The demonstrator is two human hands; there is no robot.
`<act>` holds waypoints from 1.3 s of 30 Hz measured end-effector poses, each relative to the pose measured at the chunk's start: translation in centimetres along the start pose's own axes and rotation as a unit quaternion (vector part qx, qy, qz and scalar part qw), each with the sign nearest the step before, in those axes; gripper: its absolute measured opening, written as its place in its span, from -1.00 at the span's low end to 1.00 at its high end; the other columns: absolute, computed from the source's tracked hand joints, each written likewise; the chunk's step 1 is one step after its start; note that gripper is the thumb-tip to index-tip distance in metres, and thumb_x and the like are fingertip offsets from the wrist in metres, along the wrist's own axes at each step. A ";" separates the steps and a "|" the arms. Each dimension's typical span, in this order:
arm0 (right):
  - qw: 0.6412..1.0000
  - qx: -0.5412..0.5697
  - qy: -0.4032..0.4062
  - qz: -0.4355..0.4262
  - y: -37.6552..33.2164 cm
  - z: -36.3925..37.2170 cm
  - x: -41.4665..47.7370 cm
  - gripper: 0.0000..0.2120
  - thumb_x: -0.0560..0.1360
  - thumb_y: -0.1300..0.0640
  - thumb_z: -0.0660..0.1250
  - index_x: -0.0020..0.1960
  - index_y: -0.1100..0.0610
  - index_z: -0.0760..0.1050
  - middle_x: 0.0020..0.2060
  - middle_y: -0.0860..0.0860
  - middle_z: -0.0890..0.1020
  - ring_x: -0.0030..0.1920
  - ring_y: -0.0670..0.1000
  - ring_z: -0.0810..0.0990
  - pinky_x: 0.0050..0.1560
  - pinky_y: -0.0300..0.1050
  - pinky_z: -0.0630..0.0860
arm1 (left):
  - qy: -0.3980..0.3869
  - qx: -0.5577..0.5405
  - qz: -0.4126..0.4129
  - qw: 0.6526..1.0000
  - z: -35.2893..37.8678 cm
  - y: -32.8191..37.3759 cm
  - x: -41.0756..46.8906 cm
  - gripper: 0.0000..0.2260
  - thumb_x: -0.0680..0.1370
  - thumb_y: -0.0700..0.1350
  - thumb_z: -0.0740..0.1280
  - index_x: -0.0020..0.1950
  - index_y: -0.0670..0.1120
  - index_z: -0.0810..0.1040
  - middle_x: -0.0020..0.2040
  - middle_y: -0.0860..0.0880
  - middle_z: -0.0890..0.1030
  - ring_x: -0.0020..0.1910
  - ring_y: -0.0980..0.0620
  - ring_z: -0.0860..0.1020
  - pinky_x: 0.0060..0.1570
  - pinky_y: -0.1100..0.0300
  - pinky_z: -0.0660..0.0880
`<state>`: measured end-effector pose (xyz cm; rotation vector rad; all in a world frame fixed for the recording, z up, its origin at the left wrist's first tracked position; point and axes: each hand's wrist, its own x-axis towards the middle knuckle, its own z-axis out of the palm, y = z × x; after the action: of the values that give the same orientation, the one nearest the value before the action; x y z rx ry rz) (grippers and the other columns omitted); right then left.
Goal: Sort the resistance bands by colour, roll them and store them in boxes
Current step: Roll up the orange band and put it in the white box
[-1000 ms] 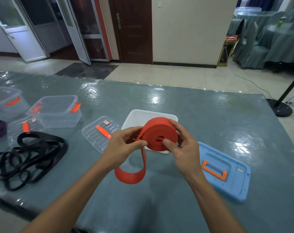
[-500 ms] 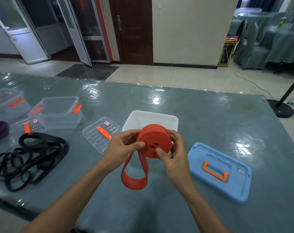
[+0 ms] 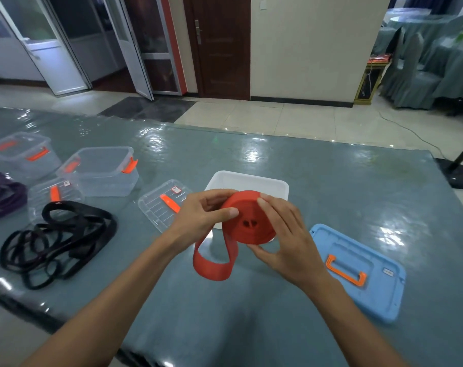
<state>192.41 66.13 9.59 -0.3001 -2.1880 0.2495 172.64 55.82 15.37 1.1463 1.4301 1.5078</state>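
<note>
A red resistance band is wound into a thick roll that I hold above the table, with a short loose loop hanging below it. My left hand grips the roll's left side, thumb on its face. My right hand cups the right side, fingers over the top and thumb under the rim. Just behind the roll stands an open white box. A tangle of black bands lies at the left, and purple bands lie at the far left edge.
A blue lid with an orange handle lies to the right of my hands. Clear boxes and clear lids with orange clips stand at the left. The grey table ends near my arms.
The roll has grown and the hanging loop has shortened. Both hands have shifted round the roll, which now faces more toward me.
</note>
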 end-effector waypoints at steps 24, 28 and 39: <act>0.940 0.163 -0.205 0.220 0.1 -2.3 2.1 -0.52 0.47 -0.04 0.50 0.36 -0.06 0.49 0.14 -0.15 0.58 0.15 -0.16 0.52 0.22 -0.27 0.40 | -0.037 0.257 0.042 0.965 0.5 -0.9 -1.4 -0.58 0.29 0.03 0.58 0.09 0.33 0.61 0.03 0.19 0.69 0.07 0.12 0.64 0.10 0.39 0.49; 0.921 0.248 -0.132 0.271 0.1 -2.1 1.2 -0.58 0.42 0.02 0.51 0.23 -0.23 0.52 0.12 -0.22 0.61 0.17 -0.14 0.55 0.22 -0.20 0.44 | -0.005 0.178 0.043 0.983 0.8 -1.0 -1.4 -0.58 0.28 -0.04 0.63 0.10 0.19 0.67 0.02 0.12 0.72 0.07 0.13 0.67 0.08 0.33 0.55; 0.774 0.494 0.041 0.393 -1.5 -0.2 -0.2 -0.66 0.45 0.03 0.47 0.22 -0.11 0.59 0.06 0.03 0.69 0.06 0.09 0.69 -0.19 0.03 0.67 | 0.046 -0.022 0.045 0.998 1.3 -1.9 -2.5 -0.67 0.36 -0.06 0.52 0.12 0.09 0.71 0.06 -0.01 0.73 0.04 0.07 0.68 0.03 0.28 0.56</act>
<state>192.53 64.64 10.03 -0.5708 -1.4349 1.7293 174.59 54.12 13.23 1.1403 1.4162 1.6662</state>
